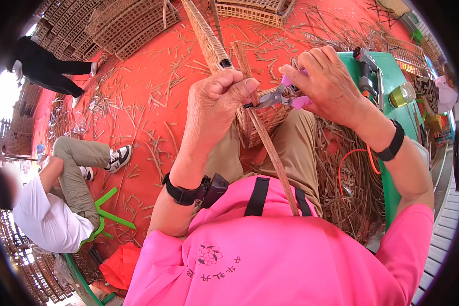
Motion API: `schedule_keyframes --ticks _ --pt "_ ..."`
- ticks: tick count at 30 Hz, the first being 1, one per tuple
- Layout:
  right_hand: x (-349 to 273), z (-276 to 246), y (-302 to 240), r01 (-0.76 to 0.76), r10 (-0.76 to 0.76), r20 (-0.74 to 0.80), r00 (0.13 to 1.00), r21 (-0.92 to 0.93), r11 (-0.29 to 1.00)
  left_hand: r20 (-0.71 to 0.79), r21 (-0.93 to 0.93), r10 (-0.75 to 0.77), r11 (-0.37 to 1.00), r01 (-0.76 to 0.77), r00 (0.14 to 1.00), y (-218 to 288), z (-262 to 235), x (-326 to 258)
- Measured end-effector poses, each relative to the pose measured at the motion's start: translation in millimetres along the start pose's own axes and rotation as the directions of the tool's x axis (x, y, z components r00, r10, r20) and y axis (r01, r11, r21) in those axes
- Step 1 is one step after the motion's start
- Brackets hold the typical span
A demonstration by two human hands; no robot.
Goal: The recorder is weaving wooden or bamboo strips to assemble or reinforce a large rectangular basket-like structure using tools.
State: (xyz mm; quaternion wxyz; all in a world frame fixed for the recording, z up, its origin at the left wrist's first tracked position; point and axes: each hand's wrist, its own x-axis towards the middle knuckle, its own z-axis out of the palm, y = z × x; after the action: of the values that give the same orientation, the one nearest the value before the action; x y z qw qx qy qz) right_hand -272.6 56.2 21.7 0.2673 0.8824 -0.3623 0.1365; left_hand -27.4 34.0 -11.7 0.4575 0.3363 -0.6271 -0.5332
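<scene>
My left hand (217,99) is closed, its thumb and fingers pinching a flat brown strip (273,153). That strip runs from above the hand down to my pink shirt. In my right hand (329,84) are pruning shears (297,101) with purple handles. Their metal jaws lie at the strip, just beside my left thumb; whether the blades touch it I cannot tell. Between my knees is a woven basket (250,130), partly hidden by my hands and the strip. A long wrapped piece (205,35), perhaps its handle, rises beyond my left hand, with a dark band at its lower end.
A green table (387,69) at my right bears a power tool (367,74) and a glass jar (403,95). Loose brown strips (341,204) are heaped beside my right leg. Stacked woven crates (130,25) stand far left. A seated person (61,204) is at left; another walks behind.
</scene>
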Motion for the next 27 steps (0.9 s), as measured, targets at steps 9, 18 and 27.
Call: schedule_keyframes --ticks 9,18,27 --pt "4 -3 -1 0.027 -0.028 -0.01 1.0 -0.067 0.997 -0.025 0.005 0.006 1.0 -0.006 1.0 -1 2 1" --pt "-6 -7 -10 -0.002 0.006 0.068 0.998 -0.058 0.998 -0.02 0.18 0.118 0.977 -0.113 0.993 4 8 -6" --pt "-15 -9 -4 -0.169 0.166 0.054 0.985 0.053 0.984 -0.088 0.041 0.041 0.998 -0.038 0.995 -3 -1 0"
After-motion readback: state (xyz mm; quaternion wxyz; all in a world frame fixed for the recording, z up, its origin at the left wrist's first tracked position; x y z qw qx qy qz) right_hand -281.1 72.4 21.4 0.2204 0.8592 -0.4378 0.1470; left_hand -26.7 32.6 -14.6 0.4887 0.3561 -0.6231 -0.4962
